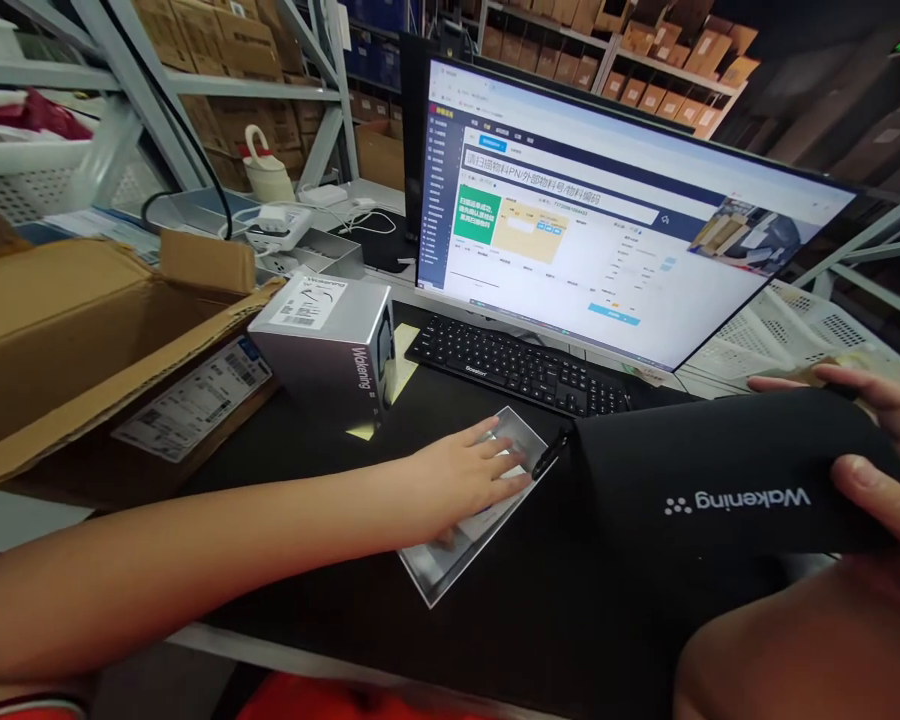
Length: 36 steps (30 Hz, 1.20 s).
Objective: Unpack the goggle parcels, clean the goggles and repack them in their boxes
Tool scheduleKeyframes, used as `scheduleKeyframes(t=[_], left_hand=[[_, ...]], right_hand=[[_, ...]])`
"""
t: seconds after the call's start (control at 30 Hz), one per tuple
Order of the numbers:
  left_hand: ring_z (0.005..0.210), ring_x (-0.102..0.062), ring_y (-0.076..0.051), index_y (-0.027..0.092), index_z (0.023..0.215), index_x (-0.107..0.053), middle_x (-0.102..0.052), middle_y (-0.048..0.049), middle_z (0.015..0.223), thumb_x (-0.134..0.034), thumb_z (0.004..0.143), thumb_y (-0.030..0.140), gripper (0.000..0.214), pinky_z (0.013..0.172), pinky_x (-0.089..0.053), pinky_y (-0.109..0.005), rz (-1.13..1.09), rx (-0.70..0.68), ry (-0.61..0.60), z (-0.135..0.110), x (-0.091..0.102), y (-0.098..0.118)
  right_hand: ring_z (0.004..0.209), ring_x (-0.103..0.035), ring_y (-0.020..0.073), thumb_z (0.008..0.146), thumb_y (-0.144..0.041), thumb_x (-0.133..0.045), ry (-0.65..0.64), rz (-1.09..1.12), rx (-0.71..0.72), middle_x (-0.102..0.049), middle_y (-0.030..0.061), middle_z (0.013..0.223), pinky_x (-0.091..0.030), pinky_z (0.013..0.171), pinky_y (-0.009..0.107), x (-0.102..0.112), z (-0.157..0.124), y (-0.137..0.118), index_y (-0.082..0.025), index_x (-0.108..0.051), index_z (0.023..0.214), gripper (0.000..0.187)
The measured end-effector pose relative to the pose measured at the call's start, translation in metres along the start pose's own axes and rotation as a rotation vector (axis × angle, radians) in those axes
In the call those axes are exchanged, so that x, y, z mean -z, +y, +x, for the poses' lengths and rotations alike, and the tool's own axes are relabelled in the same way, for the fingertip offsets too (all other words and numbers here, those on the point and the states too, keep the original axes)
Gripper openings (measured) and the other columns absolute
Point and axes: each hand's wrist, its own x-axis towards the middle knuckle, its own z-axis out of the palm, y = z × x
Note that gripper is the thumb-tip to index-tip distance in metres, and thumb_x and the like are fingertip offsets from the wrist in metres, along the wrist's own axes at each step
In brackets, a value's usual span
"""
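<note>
My left hand (465,485) reaches across the desk with its fingers spread over a flat silver-grey box or tray (514,430). The hand covers much of it, so what lies inside is hard to make out. At the right, my right hand (889,450) grips a black case (720,460) printed with "Wakening", the lettering upside down from here. A short black strap-like piece (551,455) reaches from near the case's left end to the tray. Left of the keyboard stands a silver Wakening carton (319,345) with a white label on top.
An opened cardboard box (120,270) occupies the left side. Behind my hands are a black keyboard (517,365) and a lit monitor (555,220). A white cup (265,165) and chargers with cables (281,225) sit behind. White perforated baskets (802,320) are at right.
</note>
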Motion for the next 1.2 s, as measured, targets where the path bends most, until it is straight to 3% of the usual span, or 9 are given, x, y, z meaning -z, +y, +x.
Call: scheduleKeyframes(t=[0.17,0.27,0.37,0.47,0.73,0.8,0.93,1.1,1.2], left_hand=[[0.144,-0.039,-0.034,0.022,0.133,-0.056,-0.041,-0.0175,0.156,-0.08,0.078,0.038,0.062,0.119,-0.027,-0.059,-0.13,0.341,0.214,-0.033,0.016,0.027],[0.148,-0.025,-0.042,0.024,0.134,-0.052,-0.02,-0.0197,0.164,-0.084,0.064,0.059,0.085,0.113,-0.032,-0.066,-0.262,0.494,0.347,-0.066,-0.002,0.061],[0.15,-0.015,-0.045,0.021,0.107,-0.063,-0.021,-0.0185,0.164,-0.082,0.068,0.037,0.046,0.112,-0.026,-0.074,-0.194,0.553,0.317,-0.081,-0.028,0.084],[0.15,-0.021,-0.041,0.018,0.087,-0.065,-0.031,-0.0166,0.16,-0.064,0.076,0.012,0.013,0.113,-0.022,-0.074,-0.108,0.538,0.269,-0.076,-0.036,0.077],[0.131,-0.052,-0.034,0.013,0.098,-0.065,-0.056,-0.02,0.139,-0.05,0.089,0.009,0.018,0.117,-0.028,-0.066,0.04,0.604,0.447,-0.05,-0.016,0.014],[0.132,-0.052,-0.029,0.014,0.114,-0.061,-0.056,-0.0176,0.14,-0.045,0.089,0.005,0.031,0.119,-0.028,-0.06,-0.004,0.552,0.566,-0.051,-0.014,0.018],[0.122,-0.058,-0.021,0.021,0.126,-0.053,-0.064,-0.0102,0.129,-0.046,0.093,0.018,0.033,0.114,-0.042,-0.044,-0.322,0.414,0.828,-0.054,-0.013,0.052],[0.138,-0.039,-0.048,0.014,0.156,-0.022,-0.03,-0.0268,0.158,-0.077,0.067,0.055,0.112,0.109,-0.038,-0.065,-0.436,0.366,0.143,-0.033,-0.021,0.087],[0.136,-0.041,-0.048,0.016,0.159,-0.012,-0.03,-0.0265,0.157,-0.072,0.072,0.055,0.112,0.109,-0.036,-0.066,-0.405,0.438,0.085,-0.024,-0.024,0.085]], right_hand=[[0.099,-0.069,0.0275,0.074,-0.049,-0.078,-0.004,0.095,-0.065,-0.064,0.0103,0.133,-0.063,0.061,0.024,0.001,0.0,-0.004,-0.035,-0.059,0.132,0.063],[0.092,-0.07,0.0252,0.071,-0.049,-0.081,0.04,0.135,-0.11,-0.063,0.0096,0.133,-0.061,0.055,0.022,-0.004,0.004,-0.004,-0.037,-0.058,0.133,0.067],[0.09,-0.07,0.0255,0.073,-0.048,-0.081,0.063,0.163,-0.157,-0.061,0.0116,0.136,-0.058,0.051,0.022,-0.015,0.007,-0.008,-0.037,-0.056,0.134,0.067],[0.095,-0.07,0.0274,0.076,-0.045,-0.08,0.04,0.188,-0.164,-0.058,0.014,0.138,-0.056,0.052,0.024,-0.024,0.008,-0.015,-0.035,-0.054,0.134,0.065],[0.096,-0.071,0.0326,0.079,-0.051,-0.074,-0.313,0.366,-0.295,-0.06,0.0156,0.135,-0.06,0.067,0.037,-0.049,-0.013,0.003,-0.031,-0.054,0.133,0.061],[0.098,-0.072,0.0327,0.08,-0.053,-0.072,-0.406,0.415,-0.427,-0.062,0.0136,0.133,-0.06,0.078,0.042,-0.065,-0.028,0.019,-0.03,-0.054,0.133,0.061],[0.116,-0.066,0.034,0.081,-0.063,-0.066,-0.334,0.356,-0.569,-0.059,0.012,0.139,-0.059,0.085,0.041,-0.095,-0.063,0.054,-0.03,-0.052,0.137,0.066],[0.142,-0.042,0.0352,0.077,-0.066,-0.066,-0.154,0.096,-0.365,-0.054,0.0131,0.145,-0.042,0.112,0.049,-0.124,-0.092,0.071,-0.026,-0.057,0.133,0.069],[0.142,-0.042,0.0354,0.082,-0.068,-0.06,-0.1,0.071,-0.315,-0.053,0.0129,0.147,-0.037,0.116,0.052,-0.134,-0.102,0.073,-0.023,-0.058,0.133,0.067]])
